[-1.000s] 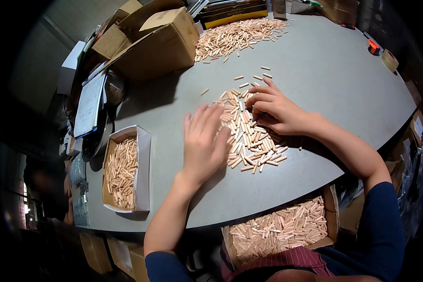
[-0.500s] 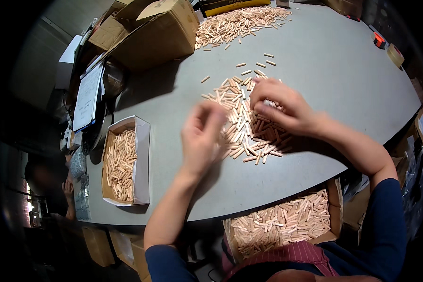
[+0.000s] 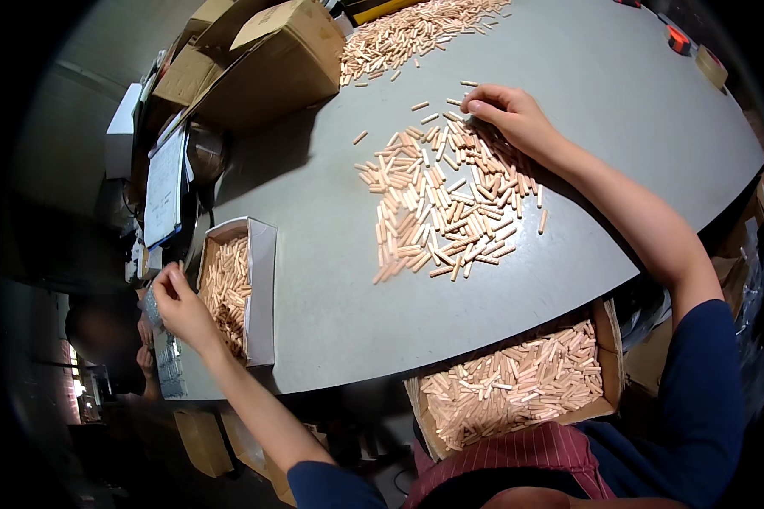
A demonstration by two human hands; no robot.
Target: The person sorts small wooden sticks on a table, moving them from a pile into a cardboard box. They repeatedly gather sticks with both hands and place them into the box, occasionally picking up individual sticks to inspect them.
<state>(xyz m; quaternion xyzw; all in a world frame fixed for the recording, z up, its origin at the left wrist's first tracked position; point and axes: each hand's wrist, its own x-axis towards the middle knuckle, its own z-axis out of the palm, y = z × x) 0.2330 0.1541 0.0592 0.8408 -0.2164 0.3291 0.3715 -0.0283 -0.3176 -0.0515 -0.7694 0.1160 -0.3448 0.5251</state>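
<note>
Pale wooden dowels (image 3: 440,197) lie loose in a spread on the grey table (image 3: 331,280). Half a second ago both my hands were over this spread; now my left hand (image 3: 185,312) is at the left side of the white-walled cardboard box (image 3: 263,297), itself filled with dowels, and my right hand (image 3: 518,123) is at the spread's far edge. Left fingertips: drawn close together. Right fingers: curled toward the thumb. Whether either holds a dowel, I cannot tell. Writing: marks on the clipboard sheet (image 3: 165,199), too small to read.
</note>
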